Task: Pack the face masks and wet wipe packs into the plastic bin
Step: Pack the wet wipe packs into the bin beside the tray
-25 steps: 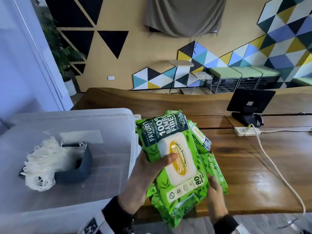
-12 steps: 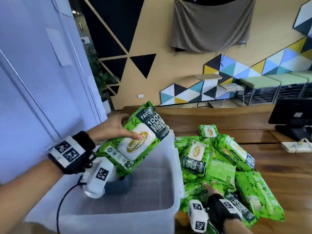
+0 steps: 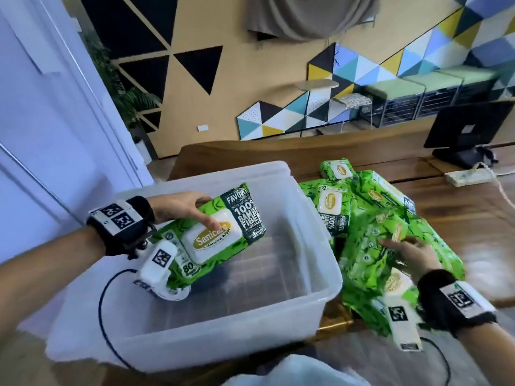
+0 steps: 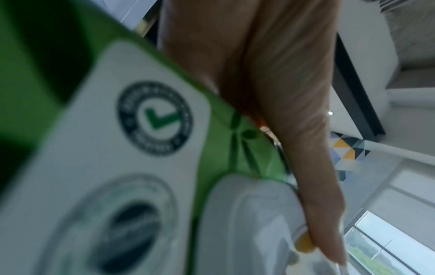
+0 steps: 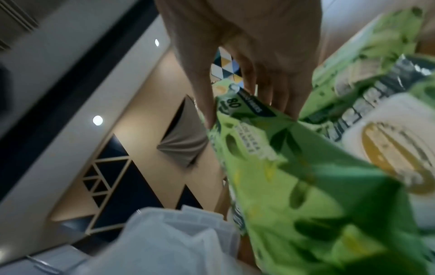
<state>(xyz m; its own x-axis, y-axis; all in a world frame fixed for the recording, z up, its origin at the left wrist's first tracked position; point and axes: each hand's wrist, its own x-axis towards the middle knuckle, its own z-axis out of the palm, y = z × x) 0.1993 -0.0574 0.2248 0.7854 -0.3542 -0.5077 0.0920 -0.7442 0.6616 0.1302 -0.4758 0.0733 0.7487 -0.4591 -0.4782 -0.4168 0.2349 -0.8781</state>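
Observation:
My left hand (image 3: 192,211) grips a green wet wipe pack (image 3: 220,238) with a white lid, holding it tilted low inside the clear plastic bin (image 3: 315,277). In the left wrist view the thumb lies across that green wet wipe pack (image 4: 150,148). My right hand (image 3: 404,250) holds the edge of another green pack (image 3: 365,254) lifted from the pile (image 3: 376,201) of wipe packs on the wooden table. In the right wrist view the right hand's fingers (image 5: 270,87) pinch this second green pack (image 5: 294,167) at its top. No face masks show.
The wooden table (image 3: 473,218) carries a black monitor (image 3: 468,129) and a white power strip (image 3: 468,176) with a cord at the far right. A pale wall (image 3: 41,135) stands left of the bin. A black cable (image 3: 103,316) runs from my left wrist.
The left hand has carried its pack from above the bin's rim down into the bin. The right hand moved onto the pile and lifted a pack's edge.

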